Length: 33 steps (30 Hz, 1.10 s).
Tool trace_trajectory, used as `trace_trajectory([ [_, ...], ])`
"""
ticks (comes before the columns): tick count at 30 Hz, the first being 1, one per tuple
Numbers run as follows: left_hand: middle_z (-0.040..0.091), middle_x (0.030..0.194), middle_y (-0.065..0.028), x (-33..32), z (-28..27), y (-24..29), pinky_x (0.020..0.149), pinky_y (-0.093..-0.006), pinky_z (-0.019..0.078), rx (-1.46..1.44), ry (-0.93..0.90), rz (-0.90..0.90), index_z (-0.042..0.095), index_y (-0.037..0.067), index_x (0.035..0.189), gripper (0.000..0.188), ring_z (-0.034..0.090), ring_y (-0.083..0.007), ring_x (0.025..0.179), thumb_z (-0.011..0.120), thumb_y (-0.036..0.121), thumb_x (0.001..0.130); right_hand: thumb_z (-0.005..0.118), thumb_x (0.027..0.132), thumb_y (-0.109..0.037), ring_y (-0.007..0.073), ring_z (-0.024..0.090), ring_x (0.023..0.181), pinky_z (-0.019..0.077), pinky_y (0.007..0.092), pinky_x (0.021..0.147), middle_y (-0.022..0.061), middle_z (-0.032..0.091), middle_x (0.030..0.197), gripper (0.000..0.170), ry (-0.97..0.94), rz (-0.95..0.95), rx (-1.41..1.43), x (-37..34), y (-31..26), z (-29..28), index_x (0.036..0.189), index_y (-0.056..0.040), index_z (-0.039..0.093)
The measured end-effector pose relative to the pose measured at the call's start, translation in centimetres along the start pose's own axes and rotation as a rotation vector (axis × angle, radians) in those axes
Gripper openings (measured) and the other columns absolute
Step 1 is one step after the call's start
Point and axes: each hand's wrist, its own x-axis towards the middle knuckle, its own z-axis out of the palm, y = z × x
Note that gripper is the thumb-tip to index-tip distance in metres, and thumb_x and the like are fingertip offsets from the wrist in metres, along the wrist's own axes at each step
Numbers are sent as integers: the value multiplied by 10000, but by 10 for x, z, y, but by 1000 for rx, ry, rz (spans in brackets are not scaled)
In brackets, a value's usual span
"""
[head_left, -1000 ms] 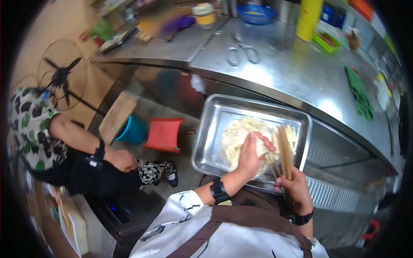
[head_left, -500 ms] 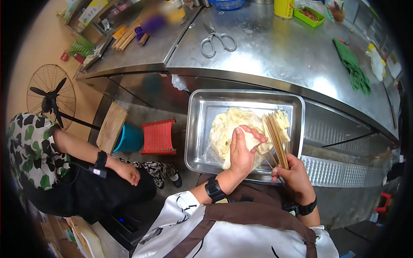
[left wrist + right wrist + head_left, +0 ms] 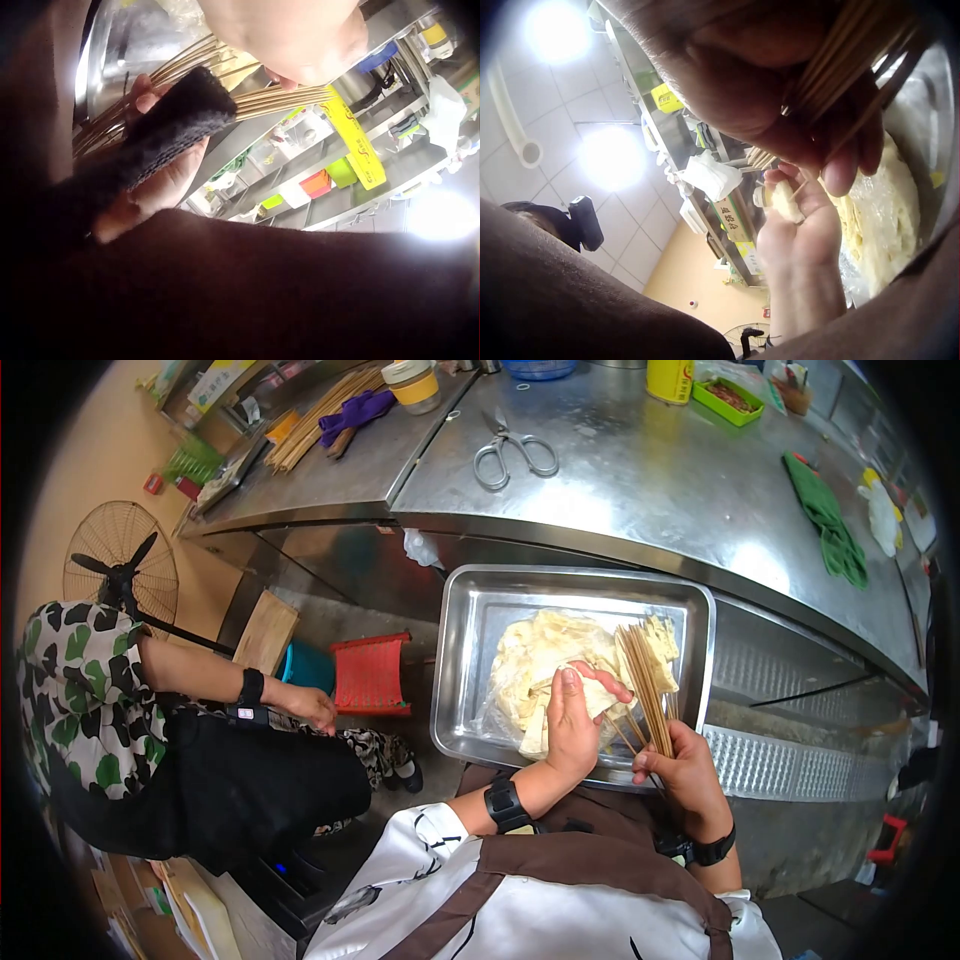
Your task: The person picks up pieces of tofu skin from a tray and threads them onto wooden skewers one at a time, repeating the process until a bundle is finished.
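In the head view my left hand (image 3: 574,738) is over the tray, thumb raised and fingers curled round a piece of pale yellow tofu skin. That tofu skin piece (image 3: 786,202) lies against the palm in the right wrist view, with a skewer's end at it. My right hand (image 3: 690,772) grips a bundle of bamboo skewers (image 3: 645,685), a few of them splayed toward the left hand. Below both hands a heap of folded tofu skin (image 3: 530,650), partly in clear plastic, rests in a steel tray (image 3: 462,610). More tofu skin (image 3: 660,645) shows behind the skewers.
A steel counter (image 3: 620,480) runs beyond the tray, bearing scissors (image 3: 513,455), a green cloth (image 3: 825,520) and a green basket (image 3: 728,402). Another person's arm (image 3: 200,670) is at the left, near a red stool (image 3: 372,675) and a fan (image 3: 122,570).
The head view has tilted and steadied. Both hands keep nearly the same places over the tray, still holding the tofu skin piece and the skewers. The other person's arm has shifted slightly.
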Motion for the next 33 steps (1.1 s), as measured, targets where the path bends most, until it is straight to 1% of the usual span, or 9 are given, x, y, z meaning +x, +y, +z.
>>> trace_trajectory([
  [5, 529, 836, -104, -2, 0, -4, 789, -356, 486, 9, -50, 24, 385, 105, 996, 342, 572, -217, 809, 241, 413, 1035, 653, 801, 59, 153, 626, 633, 525, 266, 612, 62, 604, 771, 228, 4, -4, 11, 1, 2, -1, 998, 44, 540],
  [8, 532, 834, -105, -5, 0, -4, 770, -340, 487, 64, -46, -1, 386, 107, 994, 338, 578, -209, 810, 237, 408, 1036, 652, 800, 61, 157, 628, 631, 526, 267, 611, 63, 603, 768, 227, 12, -10, 8, 1, 2, 0, 996, 45, 540],
  [14, 542, 825, -91, -7, 2, -4, 729, -310, 482, 106, -50, 6, 385, 117, 987, 339, 587, -189, 805, 233, 417, 1035, 648, 798, 63, 163, 628, 626, 527, 267, 613, 65, 602, 760, 230, 10, -15, -1, -1, 0, 0, 1000, 45, 541],
  [27, 564, 839, -91, -14, 0, -9, 718, -297, 467, 177, -111, 37, 376, 114, 994, 342, 596, -183, 810, 229, 420, 1035, 620, 815, 63, 165, 630, 635, 530, 271, 614, 90, 630, 772, 238, -5, -27, -22, -2, -3, 1, 1040, 57, 542],
  [29, 565, 853, -92, -16, 1, -8, 718, -295, 468, 170, -111, -8, 376, 110, 996, 336, 595, -180, 819, 224, 407, 1037, 614, 817, 66, 165, 630, 636, 529, 270, 611, 90, 631, 771, 244, -10, -31, -19, -2, -2, 0, 1050, 60, 541],
  [33, 563, 882, -101, -18, -3, -15, 737, -304, 483, 139, -140, -7, 377, 104, 1010, 324, 594, -183, 832, 230, 391, 1040, 609, 819, 71, 166, 631, 638, 528, 269, 612, 91, 631, 770, 244, 11, -28, 2, -2, -2, 3, 1053, 59, 539],
])
